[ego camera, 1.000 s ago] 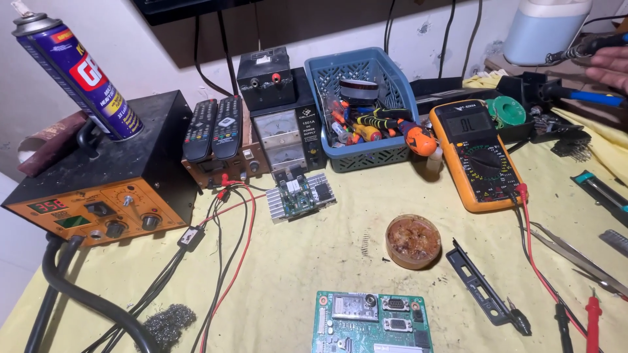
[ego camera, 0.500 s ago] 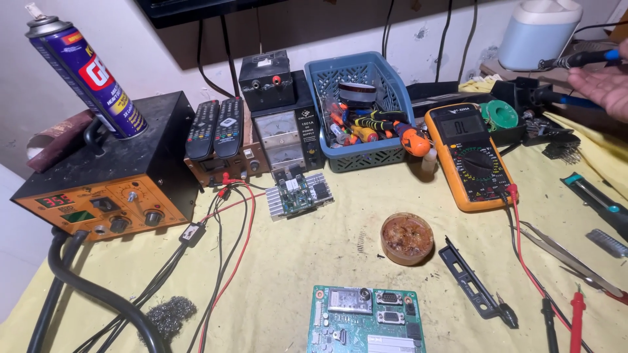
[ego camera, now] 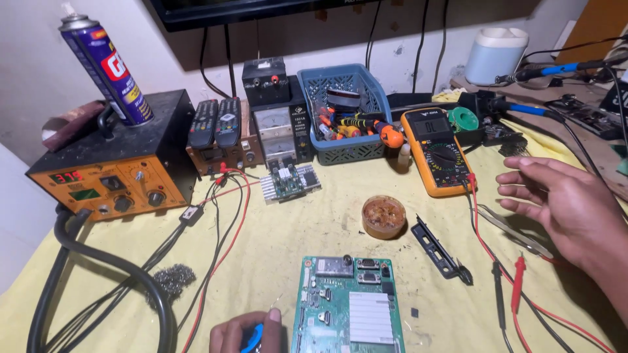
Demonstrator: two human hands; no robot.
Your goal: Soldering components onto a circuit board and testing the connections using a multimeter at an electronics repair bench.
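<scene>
**Circuit Board Service: Hands Positioned at the Bench**

**Current state.** The green circuit board [ego camera: 348, 307] lies flat at the near edge of the bench [ego camera: 275, 255], roughly centred, on the yellow cover. The left hand [ego camera: 243, 332] rests at the near edge just left of the board, fingers curled around a small blue tool [ego camera: 254, 338]; most of the tool is hidden, so its type cannot be told. The right hand [ego camera: 568, 208] hovers over the right side of the bench, fingers extended and relaxed, holding nothing. Beneath and beside it lie metal tweezers [ego camera: 517, 230] and the red and black probe leads [ego camera: 517, 287] of the yellow multimeter [ego camera: 437, 150], which stands toward the far edge.

**Surrounding equipment.** A round tin of flux [ego camera: 383, 216] sits near the bench centre, just beyond the board. A black bracket [ego camera: 439, 252] lies to its right. The orange rework station [ego camera: 111, 173] occupies the far left corner with a spray can [ego camera: 104, 68] on top. A blue basket [ego camera: 347, 108] of small tools stands at the far edge.

**Step in hand (assessment).** The work appears to be in preparation: the board is laid out, one tool is gripped, and the free hand is near the tweezers and probes.

**Next move (assessment).** The right hand would need to close on one implement cleanly, without snagging the crossed leads, then travel left to the board.
</scene>
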